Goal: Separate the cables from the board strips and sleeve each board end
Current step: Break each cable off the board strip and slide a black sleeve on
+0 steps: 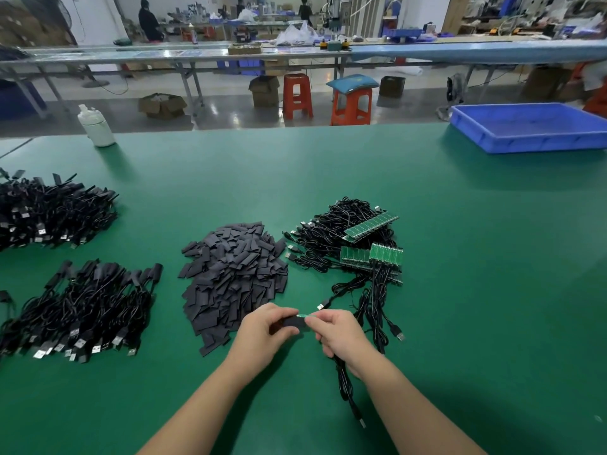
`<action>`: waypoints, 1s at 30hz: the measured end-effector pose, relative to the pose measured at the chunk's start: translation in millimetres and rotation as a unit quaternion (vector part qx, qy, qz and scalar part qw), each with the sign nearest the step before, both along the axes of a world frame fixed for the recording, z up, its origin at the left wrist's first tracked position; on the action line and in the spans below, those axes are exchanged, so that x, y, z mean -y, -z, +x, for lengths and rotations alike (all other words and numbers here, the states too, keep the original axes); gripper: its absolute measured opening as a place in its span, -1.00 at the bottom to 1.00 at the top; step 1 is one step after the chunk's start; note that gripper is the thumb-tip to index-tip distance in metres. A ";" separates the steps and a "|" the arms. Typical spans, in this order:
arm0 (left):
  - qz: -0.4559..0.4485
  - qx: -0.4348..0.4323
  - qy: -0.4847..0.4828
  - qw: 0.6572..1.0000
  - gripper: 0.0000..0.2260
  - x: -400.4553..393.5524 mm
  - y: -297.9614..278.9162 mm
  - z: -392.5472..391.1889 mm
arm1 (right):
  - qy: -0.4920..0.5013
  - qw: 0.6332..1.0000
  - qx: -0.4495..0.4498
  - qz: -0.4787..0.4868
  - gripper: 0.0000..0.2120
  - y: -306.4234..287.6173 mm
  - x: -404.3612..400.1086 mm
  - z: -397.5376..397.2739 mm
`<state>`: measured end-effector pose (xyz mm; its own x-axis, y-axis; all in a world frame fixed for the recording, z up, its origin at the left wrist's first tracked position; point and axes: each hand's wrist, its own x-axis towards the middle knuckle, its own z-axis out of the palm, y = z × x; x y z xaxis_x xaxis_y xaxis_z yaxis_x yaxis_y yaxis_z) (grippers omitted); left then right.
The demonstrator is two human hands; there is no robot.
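- Left hand (262, 330): grip pinching a black sleeve (294, 322), thumb and fingers curled round it, just above the green desk (460, 257).
- Right hand (338, 333): grip pinching a small green board end (307, 315); the board tip meets the open mouth of the sleeve, at 3 o'clock of it.
- Held cable (343, 379): black, runs from the right hand toward 6 o'clock across the desk and ends in a USB plug.
- Sleeve pile (233, 277): loose black flat sleeves, at 11 o'clock of the hands, near them.
- Board strips (371, 226): green strips with black cables still attached, lying on a tangled cable heap (328, 238) at 1 o'clock of the hands. Some cables trail down beside the right hand.
- Sleeved cable pile (82, 307): at 9 o'clock of the hands, well apart from them.
- Second cable pile (49, 215): at 10 o'clock, at the left desk edge.
- Blue tray (525, 139): at 1 o'clock, far right corner of the desk.
- White bottle (97, 126): upright, at 11 o'clock on the far desk edge.
- Two orange stools (297, 96): on the floor beyond the desk, at 12 o'clock.
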<state>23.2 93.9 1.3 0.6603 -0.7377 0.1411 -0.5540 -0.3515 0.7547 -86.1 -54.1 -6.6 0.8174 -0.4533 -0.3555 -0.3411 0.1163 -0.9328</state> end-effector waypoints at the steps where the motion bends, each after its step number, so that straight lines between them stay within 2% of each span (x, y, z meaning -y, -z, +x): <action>1: 0.009 0.015 0.004 1.000 -0.73 -0.7 0.0 0.1 | -0.001 1.000 0.000 -0.002 -0.84 0.2 0.4 -0.1; 9: 0.013 0.030 -0.011 0.999 -0.76 -4.6 1.9 0.7 | -0.004 1.000 0.001 -0.021 -0.85 1.8 0.7 0.0; 15: -0.023 -0.034 -0.054 0.998 -0.82 -8.3 4.0 5.8 | -0.007 1.000 0.001 -0.031 -0.85 2.8 1.2 0.3; 21: -0.036 -0.027 -0.058 0.997 -0.85 -14.1 4.1 11.8 | -0.013 1.000 -0.001 -0.016 -0.67 4.0 5.2 -0.5; 30: -0.047 -0.025 -0.050 0.997 -0.82 -11.0 3.1 6.6 | -0.019 1.000 0.007 -0.002 -0.69 12.3 8.5 0.1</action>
